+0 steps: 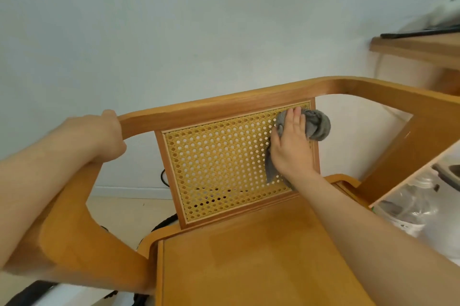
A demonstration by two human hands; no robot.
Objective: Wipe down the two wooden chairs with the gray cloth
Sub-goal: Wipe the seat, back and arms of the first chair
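A wooden chair (249,251) with a cane-weave back panel (219,158) faces me, its seat low in the middle of the view. My right hand (291,141) presses the gray cloth (317,125) flat against the upper right corner of the cane panel, fingers straight, with part of the cloth hanging below the palm. My left hand (104,136) grips the curved top rail where it bends into the left armrest. Only one chair is in view.
A pale wall stands right behind the chair. A wooden desk (423,49) with a dark flat object on it is at upper right. A light table edge (410,176) with clear plastic items beneath sits to the right. Black cables (164,221) lie on the floor.
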